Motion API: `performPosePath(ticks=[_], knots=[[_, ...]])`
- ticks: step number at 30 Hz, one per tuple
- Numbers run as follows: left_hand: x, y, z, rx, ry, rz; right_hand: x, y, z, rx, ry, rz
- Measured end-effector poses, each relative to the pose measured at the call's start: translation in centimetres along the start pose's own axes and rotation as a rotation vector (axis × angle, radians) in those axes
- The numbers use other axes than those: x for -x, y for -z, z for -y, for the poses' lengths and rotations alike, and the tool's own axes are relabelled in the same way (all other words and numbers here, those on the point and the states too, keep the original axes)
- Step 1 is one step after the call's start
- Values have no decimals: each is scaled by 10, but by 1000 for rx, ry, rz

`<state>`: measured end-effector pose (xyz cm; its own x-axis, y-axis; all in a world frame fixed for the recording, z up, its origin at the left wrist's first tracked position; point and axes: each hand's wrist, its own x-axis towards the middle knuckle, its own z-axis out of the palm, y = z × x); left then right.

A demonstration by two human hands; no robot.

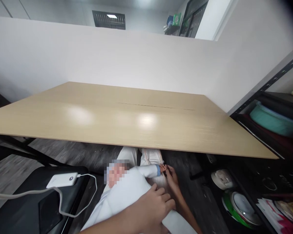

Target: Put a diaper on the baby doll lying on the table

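Observation:
A person in white clothing [127, 191] with blue cuffs lies across my lap, the head at the left. My left hand [155, 208] rests over this person's lower body, fingers curled around the white cloth near a clothed leg [177, 223]. My right hand [172, 177] reaches up from the lower right, its thumb and fingers closed on the person's hand [162, 168] just past the blue cuff [158, 170]. The palm side of my left hand is hidden. My light trousers [150, 156] show under the table edge.
A wide wooden table [136, 130] spans the front, against a white partition [112, 55]. On the black chair [17, 198] at left lies a white power bank [62, 180] with a cable. Dark shelves at right hold a teal basin [275, 120] and a lidded container [243, 204].

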<state>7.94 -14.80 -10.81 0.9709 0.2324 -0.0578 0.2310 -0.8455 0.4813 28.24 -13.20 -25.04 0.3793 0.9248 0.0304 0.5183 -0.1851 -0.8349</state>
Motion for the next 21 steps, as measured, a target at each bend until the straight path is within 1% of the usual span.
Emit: performPosePath(ticks=[1,2,3,4,5,7,9,10,12,14,16,18,19,20,21], knots=[[0,-2,1,3,-1,-9,4,8,-1,-23,-16,-77],[1,-4,2,7,-1,-19,9,18,0,-45,-1,-138],[2,-5,3,12,0,-28,12,27,4,-59,49,-159],[2,-5,4,14,3,-37,15,36,11,-58,129,-144],[3,-5,4,12,2,-48,16,43,21,-38,229,-90],[3,-4,5,-9,-20,-65,12,47,46,77,438,121],[3,-2,5,-39,-49,-72,3,37,77,208,585,354],[3,0,5,-47,-57,-74,-4,27,92,262,619,438],[6,2,5,-35,-36,-85,-17,5,121,350,627,527],[14,4,7,15,1,-139,-27,-16,146,440,696,604],[33,2,10,88,17,-236,-31,-28,168,494,805,635],[62,-4,15,173,52,-371,-29,-30,187,477,889,618],[79,-8,18,212,108,-456,-26,-27,195,436,902,598],[98,-12,22,247,207,-557,-21,-22,203,371,891,571],[118,-16,25,268,341,-677,-16,-16,209,290,858,538]])
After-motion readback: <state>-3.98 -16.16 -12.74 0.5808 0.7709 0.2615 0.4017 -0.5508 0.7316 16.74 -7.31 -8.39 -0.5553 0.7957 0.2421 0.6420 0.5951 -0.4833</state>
